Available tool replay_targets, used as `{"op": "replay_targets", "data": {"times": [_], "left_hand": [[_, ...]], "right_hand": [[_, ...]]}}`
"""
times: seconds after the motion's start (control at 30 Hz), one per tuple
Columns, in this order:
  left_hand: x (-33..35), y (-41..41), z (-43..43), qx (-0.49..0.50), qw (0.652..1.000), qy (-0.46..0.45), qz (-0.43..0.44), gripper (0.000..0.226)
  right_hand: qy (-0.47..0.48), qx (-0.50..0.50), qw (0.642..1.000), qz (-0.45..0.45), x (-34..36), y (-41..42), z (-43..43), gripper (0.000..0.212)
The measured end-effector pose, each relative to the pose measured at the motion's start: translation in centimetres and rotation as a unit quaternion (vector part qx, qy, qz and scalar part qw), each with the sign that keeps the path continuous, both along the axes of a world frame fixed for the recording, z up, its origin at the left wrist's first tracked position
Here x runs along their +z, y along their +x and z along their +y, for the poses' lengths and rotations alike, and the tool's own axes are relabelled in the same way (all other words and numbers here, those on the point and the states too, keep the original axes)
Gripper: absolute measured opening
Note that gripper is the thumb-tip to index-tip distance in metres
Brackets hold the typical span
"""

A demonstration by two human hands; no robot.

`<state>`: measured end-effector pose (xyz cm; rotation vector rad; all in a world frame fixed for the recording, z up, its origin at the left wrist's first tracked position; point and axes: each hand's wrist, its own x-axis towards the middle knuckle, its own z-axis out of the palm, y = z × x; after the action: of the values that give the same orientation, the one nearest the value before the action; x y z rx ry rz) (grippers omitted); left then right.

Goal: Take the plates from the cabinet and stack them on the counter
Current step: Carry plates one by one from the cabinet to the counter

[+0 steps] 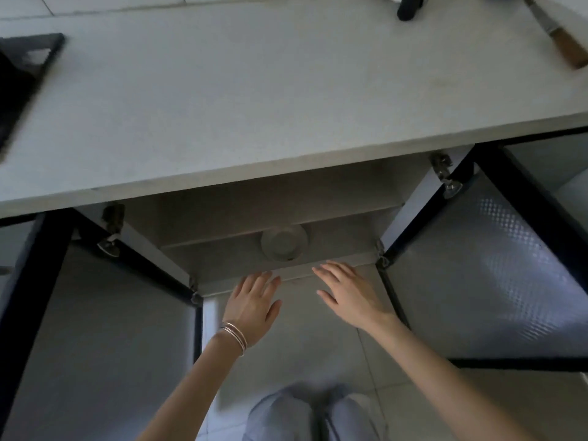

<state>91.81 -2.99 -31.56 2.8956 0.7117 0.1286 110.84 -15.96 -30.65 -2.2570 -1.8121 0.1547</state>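
Note:
A round pale stack of plates (284, 242) sits on the lower floor of the open cabinet (241, 259) under the grey counter (254, 90). How many plates it holds cannot be told. My left hand (253, 302), with thin bracelets at the wrist, is held flat with straight fingers in front of the cabinet's bottom edge. My right hand (345, 292) is also flat and spread, just right of it, its fingertips near the sill. Neither hand touches the plates.
Both cabinet doors (105, 329) (496, 268) stand swung wide to either side, black-framed. A black stove corner (22, 78) lies on the counter's left, a wood-handled knife (560, 39) at the far right, a black handle (409, 7) at the back. My knees show below.

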Motion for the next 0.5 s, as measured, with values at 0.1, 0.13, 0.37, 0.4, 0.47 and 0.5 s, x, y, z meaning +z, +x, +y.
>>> {"op": "replay_targets", "data": {"times": [0.1,0.13,0.37,0.4,0.47,0.5], "left_hand": [[-8.3,1.6,1.8,0.007,1.000,0.019,-0.005,0.046],[-11.1,2.2,2.5,0.006,1.000,0.022,-0.007,0.046],[-29.3,6.9,7.2,0.014,0.999,0.039,-0.027,0.046],[-31.7,7.5,7.9,0.016,0.999,0.040,-0.023,0.047],[-35.7,8.6,9.1,0.021,0.999,0.036,-0.014,0.047],[-37.4,9.0,9.7,0.024,0.999,0.036,-0.008,0.048]], "right_hand": [[0.009,0.009,1.000,-0.019,-7.8,2.0,1.8,0.038],[0.007,0.012,1.000,-0.024,-10.5,2.7,2.4,0.041],[0.038,0.010,0.999,-0.012,-29.6,7.2,6.6,0.046],[0.041,0.009,0.999,-0.010,-31.8,7.7,7.3,0.046],[0.053,0.007,0.998,-0.019,-35.9,8.7,8.5,0.043],[0.064,0.004,0.998,-0.021,-37.6,9.1,9.2,0.041]]}}
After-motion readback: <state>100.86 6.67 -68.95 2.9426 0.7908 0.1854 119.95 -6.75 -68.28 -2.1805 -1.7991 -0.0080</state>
